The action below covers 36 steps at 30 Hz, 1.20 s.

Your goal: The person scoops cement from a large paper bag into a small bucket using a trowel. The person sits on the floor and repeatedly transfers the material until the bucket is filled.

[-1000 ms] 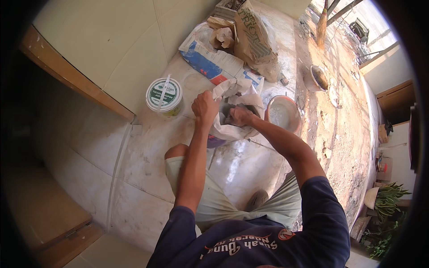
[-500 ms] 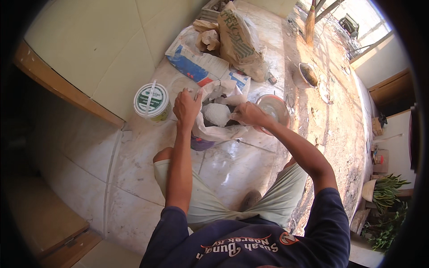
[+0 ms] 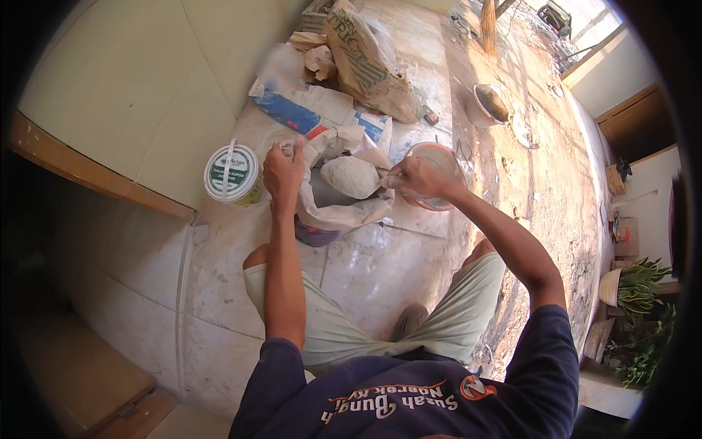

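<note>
I crouch over an open white sack of pale powder on the marble floor. My left hand grips the sack's left rim and holds it open. My right hand is closed on the handle end of a scoop; its heaped white powder load hangs over the sack's mouth. Just behind my right hand, touching the sack's right side, stands a round pink-rimmed bucket.
A white lidded pail with a green label stands left of the sack. Behind are a blue-and-white bag, a brown paper sack and a bowl of mix. Tiled wall and wooden ledge at left; potted plants at right.
My right hand has drawn up out of the sack and moved right toward the bucket, bringing a heap of powder with it. My left hand keeps its hold on the rim.
</note>
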{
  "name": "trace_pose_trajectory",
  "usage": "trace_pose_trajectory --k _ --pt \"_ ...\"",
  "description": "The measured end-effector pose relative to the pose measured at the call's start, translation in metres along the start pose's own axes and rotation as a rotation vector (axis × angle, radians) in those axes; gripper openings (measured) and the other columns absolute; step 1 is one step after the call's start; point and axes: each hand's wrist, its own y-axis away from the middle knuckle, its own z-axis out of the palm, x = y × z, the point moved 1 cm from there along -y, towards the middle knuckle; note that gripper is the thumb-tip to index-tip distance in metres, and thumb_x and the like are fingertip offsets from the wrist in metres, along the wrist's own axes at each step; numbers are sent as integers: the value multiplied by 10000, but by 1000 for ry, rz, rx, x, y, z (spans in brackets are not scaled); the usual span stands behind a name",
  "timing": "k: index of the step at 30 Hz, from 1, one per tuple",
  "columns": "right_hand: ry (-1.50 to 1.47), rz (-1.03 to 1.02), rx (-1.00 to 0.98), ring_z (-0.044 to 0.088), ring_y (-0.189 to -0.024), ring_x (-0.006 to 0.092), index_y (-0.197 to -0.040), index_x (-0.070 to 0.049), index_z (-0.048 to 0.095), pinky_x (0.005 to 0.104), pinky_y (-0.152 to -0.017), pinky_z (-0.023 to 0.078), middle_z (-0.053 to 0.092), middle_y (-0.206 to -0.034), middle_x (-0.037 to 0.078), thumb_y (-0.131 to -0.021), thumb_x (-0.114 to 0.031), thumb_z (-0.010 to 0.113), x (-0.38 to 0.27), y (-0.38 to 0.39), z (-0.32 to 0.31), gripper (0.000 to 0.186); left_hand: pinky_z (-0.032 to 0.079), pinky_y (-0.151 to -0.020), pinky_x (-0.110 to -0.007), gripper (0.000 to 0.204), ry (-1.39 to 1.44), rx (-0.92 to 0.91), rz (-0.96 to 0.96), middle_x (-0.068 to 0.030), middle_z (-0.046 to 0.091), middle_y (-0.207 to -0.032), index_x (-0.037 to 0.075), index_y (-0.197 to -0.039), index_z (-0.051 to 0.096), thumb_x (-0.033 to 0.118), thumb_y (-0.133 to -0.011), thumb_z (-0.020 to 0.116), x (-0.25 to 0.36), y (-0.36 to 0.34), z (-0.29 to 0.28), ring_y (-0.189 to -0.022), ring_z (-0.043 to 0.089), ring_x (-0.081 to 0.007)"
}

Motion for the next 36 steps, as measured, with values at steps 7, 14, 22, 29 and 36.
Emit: trace_pose_trajectory --k 7,14,22,29,36 --pt "-139 116 88 637 -625 183 -1039 10 810 373 -636 510 705 -701 109 -1013 -467 711 25 48 -25 487 560 -863 -506 574 -12 -8 -9 -174 779 -1060 48 -1128 753 597 -1003 643 5 2 2 -1022 742 -403" --pt "-308 443 96 539 -519 104 -1030 24 776 314 -458 451 587 -656 8 -1042 -449 681 85 106 -38 483 562 -873 -497 593 3 5 14 -184 784 -1045 30 -1133 753 598 -1005 638 4 0 3 -996 750 -401" --pt "-306 794 284 496 -485 122 -981 11 755 328 -416 402 564 -643 13 -1066 -391 664 198 109 65 421 565 -850 -490 622 -11 26 19 -196 785 -1022 -3 -1115 757 598 -999 649 -1 -1 0 -981 753 -400" --pt "-493 801 399 516 -492 128 -1006 -16 794 336 -423 420 559 -625 10 -1060 -401 671 221 108 110 408 570 -828 -489 612 -49 11 10 -184 790 -1000 2 -1107 758 595 -1002 649 7 4 -5 -945 759 -400" --pt "-391 783 373 536 -495 142 -1012 10 795 348 -440 442 575 -626 22 -1054 -423 666 212 101 96 454 569 -839 -489 605 -46 30 64 -187 787 -1001 3 -1111 752 589 -1005 645 0 -1 3 -959 753 -410"
